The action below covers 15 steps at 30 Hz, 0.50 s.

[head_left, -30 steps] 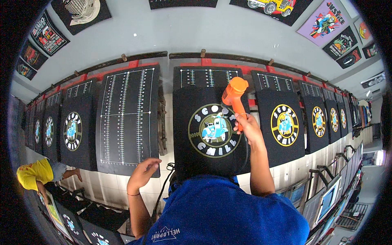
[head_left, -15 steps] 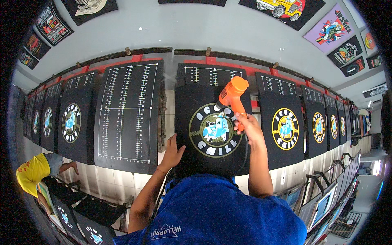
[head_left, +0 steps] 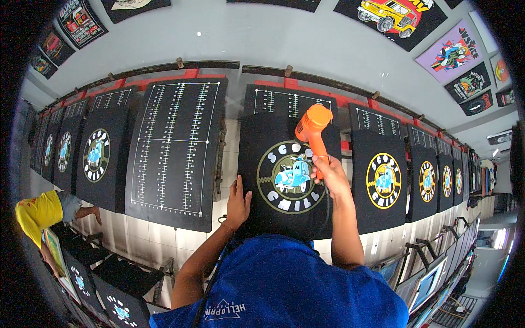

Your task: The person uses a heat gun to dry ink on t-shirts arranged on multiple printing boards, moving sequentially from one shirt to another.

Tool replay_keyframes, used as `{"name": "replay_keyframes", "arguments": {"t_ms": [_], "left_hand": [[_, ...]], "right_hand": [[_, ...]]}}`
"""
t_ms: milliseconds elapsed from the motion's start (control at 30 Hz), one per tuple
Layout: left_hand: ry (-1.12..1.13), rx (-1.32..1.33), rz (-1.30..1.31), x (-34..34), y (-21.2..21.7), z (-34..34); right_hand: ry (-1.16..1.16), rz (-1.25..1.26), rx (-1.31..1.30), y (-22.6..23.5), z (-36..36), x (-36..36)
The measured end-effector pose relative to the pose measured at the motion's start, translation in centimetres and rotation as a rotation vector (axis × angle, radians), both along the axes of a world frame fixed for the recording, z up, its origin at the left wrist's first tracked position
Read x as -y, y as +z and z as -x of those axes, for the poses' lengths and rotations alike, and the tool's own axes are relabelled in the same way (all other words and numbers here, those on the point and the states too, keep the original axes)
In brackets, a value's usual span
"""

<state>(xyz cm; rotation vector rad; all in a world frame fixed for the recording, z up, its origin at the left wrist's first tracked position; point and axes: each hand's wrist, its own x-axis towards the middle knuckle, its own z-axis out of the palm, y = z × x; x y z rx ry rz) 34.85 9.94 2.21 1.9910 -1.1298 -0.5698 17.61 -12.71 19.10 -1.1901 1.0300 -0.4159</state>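
Observation:
My right hand [head_left: 332, 179] is closed around the handle of an orange heat gun [head_left: 317, 123]. The gun's nozzle points left over the top edge of a round print [head_left: 293, 176] with a light-blue scooter, an olive ring and white letters. That print is on a black T-shirt [head_left: 252, 131] spread over a flat board. My left hand [head_left: 239, 205] is at the shirt's left edge, its fingers stretched out and holding nothing. A dark cord hangs from the heat gun beside my right wrist.
Left of the shirt lies a bare black board [head_left: 170, 147] with white measuring lines. Printed shirts [head_left: 383, 147] on more boards stretch off to both sides. A person in a yellow shirt [head_left: 38, 213] leans over a framed screen [head_left: 60, 262] at the lower left.
The view has shifted slightly. My left hand's fingers now point more straight up along the shirt's edge. The heat gun stays over the print's top. The person in yellow has bent lower.

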Motion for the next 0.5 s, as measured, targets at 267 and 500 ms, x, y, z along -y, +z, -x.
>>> {"name": "replay_keyframes", "arguments": {"t_ms": [267, 500], "left_hand": [[0.024, 0.054, -0.001, 0.03, -0.08, 0.02], [0.046, -0.007, -0.009, 0.11, -0.34, 0.08]], "right_hand": [[0.044, 0.019, -0.002, -0.19, -0.44, -0.25], [0.049, 0.025, -0.018, -0.16, -0.82, -0.59]]}}
